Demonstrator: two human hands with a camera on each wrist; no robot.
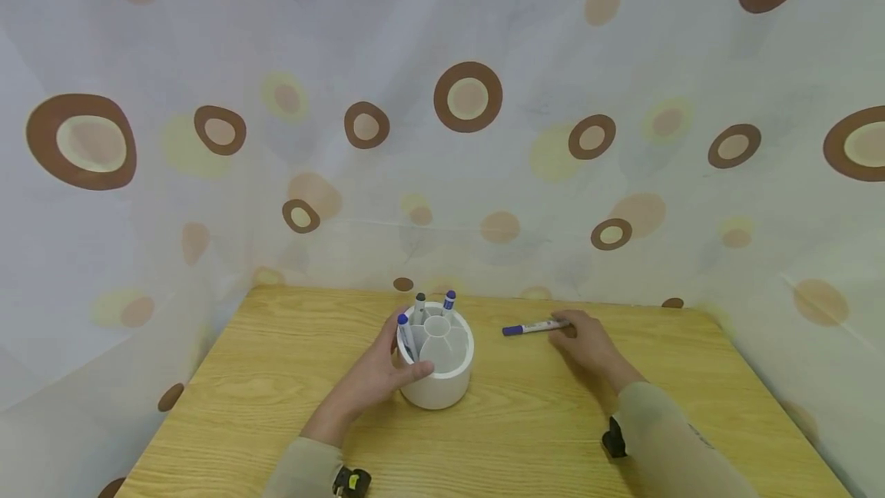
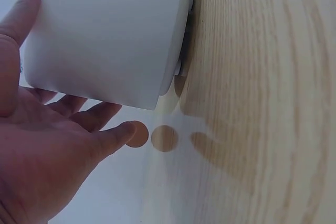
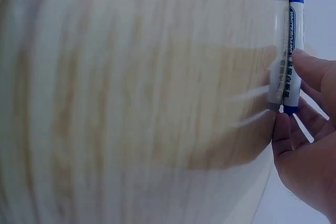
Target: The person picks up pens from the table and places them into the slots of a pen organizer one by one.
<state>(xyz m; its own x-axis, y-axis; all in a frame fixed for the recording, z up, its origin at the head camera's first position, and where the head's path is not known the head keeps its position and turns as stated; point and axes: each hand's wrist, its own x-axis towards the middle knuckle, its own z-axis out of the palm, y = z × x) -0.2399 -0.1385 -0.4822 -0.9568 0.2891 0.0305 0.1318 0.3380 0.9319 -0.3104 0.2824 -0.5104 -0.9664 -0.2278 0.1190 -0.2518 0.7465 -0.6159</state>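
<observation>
A round white pen organizer (image 1: 437, 389) with inner compartments stands on the wooden table. My left hand (image 1: 376, 371) holds its left side, thumb at the front rim and fingers around the back; in the left wrist view the organizer's smooth wall (image 2: 110, 35) lies between thumb and fingers. Two blue-capped markers and a black-capped marker (image 1: 419, 308) stand in its compartments. To the right, a whiteboard marker (image 1: 532, 327) with a blue cap lies low at the tabletop, cap pointing left. My right hand (image 1: 586, 340) pinches its rear end, and the right wrist view shows the thumb on the white barrel.
The wooden table (image 1: 512, 444) reaches back to a pale curtain (image 1: 415, 21) with brown and yellow dots, which also hangs along both sides. A black strap mount (image 1: 353, 481) sits on the left wrist, another (image 1: 614, 439) on the right.
</observation>
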